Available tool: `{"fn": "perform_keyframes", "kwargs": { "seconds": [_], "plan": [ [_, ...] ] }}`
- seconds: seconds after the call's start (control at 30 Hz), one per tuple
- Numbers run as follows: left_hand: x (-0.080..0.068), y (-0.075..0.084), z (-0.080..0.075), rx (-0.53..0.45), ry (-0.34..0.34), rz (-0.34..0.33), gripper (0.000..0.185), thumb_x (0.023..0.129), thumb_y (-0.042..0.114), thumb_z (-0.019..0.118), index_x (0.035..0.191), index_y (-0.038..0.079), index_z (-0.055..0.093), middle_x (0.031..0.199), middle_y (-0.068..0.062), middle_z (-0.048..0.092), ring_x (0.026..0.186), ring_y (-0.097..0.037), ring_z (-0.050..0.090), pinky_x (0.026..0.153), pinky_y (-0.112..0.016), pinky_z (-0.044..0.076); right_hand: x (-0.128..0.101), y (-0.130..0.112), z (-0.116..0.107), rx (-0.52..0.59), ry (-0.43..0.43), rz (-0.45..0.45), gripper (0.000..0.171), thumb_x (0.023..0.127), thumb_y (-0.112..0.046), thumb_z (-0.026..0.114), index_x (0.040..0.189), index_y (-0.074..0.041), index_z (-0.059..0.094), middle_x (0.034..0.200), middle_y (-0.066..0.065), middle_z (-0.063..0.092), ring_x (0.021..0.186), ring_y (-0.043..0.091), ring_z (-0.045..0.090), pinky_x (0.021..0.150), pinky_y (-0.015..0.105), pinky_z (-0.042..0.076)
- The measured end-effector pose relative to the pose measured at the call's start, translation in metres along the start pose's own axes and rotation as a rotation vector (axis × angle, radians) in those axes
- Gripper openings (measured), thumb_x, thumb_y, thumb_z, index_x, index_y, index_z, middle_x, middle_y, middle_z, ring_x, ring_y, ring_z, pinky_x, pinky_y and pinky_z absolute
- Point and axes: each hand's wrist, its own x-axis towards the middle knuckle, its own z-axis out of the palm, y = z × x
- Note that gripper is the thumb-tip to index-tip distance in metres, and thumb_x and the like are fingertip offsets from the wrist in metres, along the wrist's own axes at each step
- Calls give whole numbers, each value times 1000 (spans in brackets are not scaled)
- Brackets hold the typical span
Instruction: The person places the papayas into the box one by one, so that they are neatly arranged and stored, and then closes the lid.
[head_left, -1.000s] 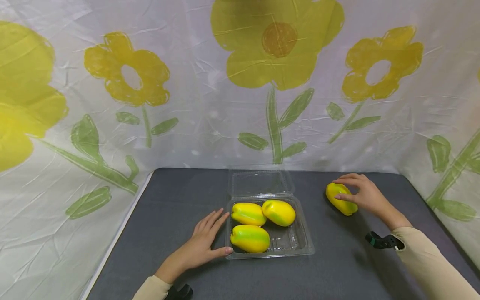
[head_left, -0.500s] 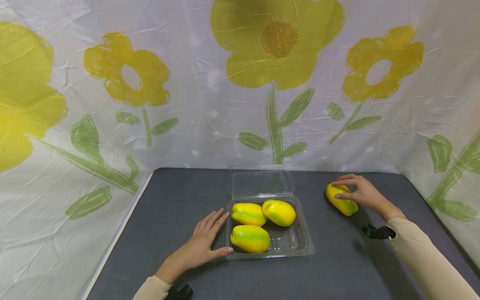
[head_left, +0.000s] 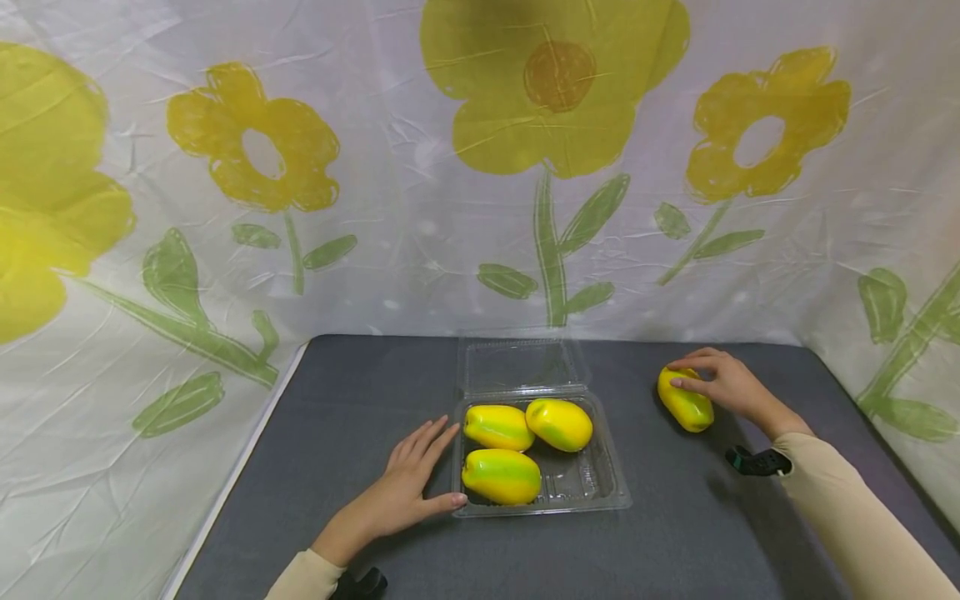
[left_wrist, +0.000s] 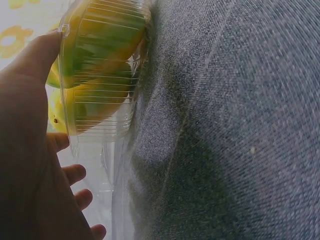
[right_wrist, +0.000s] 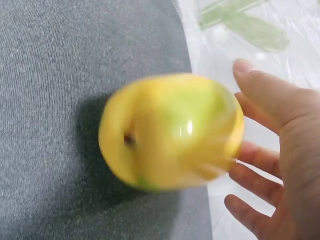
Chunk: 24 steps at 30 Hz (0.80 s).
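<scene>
Head view: our right hand (head_left: 733, 388) pinches the rightmost fruit (head_left: 687, 409); our left hand (head_left: 403, 486), extended, touches the container (head_left: 585, 479). We judge this fruit light, slippery; grasp mid-body.

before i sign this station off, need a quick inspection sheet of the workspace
Surface: dark grey table, cloth-like texture
Job's things: clear container, lid open, three yellow-green fruits inside; lone fruit outside, to the right
Clutter: nothing seen
Left hand: fingers spread, thumb touching the container's rim
Right hand: grips the lone fruit
Cables: nothing seen
Surroundings: white backdrop printed with yellow flowers
</scene>
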Motion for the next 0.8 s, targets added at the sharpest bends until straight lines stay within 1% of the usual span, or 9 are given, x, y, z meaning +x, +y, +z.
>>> {"fn": "perform_keyframes", "kwargs": {
  "seconds": [0.07,0.17,0.23,0.3,0.4,0.6,0.8],
  "plan": [
    [0,0,0,4,1,3,96,87,67,60,160,34,8,169,-1,4,156,-35,6,117,-71,9,-1,0,-1,3,2,9,49,96,-48,61,131,-15,65,132,21,55,119,44,52,86,60,47],
    [0,0,0,5,3,6,96,87,67,60,160,34,8,169,-1,4,156,-35,6,117,-71,9,-4,1,-2,2,4,16,52,95,-49,61,133,-14,64,125,19,57,110,38,56,78,47,49],
    [0,-1,0,3,2,8,96,87,66,60,160,33,8,169,-1,4,156,-35,6,117,-71,8,-6,3,-2,3,8,26,54,93,-50,63,134,-15,63,119,16,57,101,32,57,73,39,46],
    [0,-1,0,1,4,11,96,87,66,60,160,33,8,169,-2,5,156,-36,6,117,-71,9,-8,5,-3,2,9,33,57,91,-51,66,135,-15,62,114,14,57,93,26,54,69,33,41],
    [0,-1,0,2,4,10,96,87,67,60,160,33,8,169,-2,5,156,-36,6,117,-71,9,-10,9,-4,14,2,42,61,88,-50,70,137,-15,61,110,13,56,88,23,51,68,32,38],
    [1,-2,0,0,3,9,95,87,67,60,160,34,8,169,-2,5,156,-35,7,117,-71,9,-15,12,-7,17,-15,43,67,82,-49,77,137,-15,61,110,12,56,90,23,51,71,31,39],
    [1,-1,0,-7,0,6,96,87,66,61,160,33,9,169,-2,5,156,-35,7,117,-71,9,-17,17,-8,-12,-8,21,68,80,-46,79,136,-12,62,106,10,59,92,24,52,73,31,41]
  ]
}}
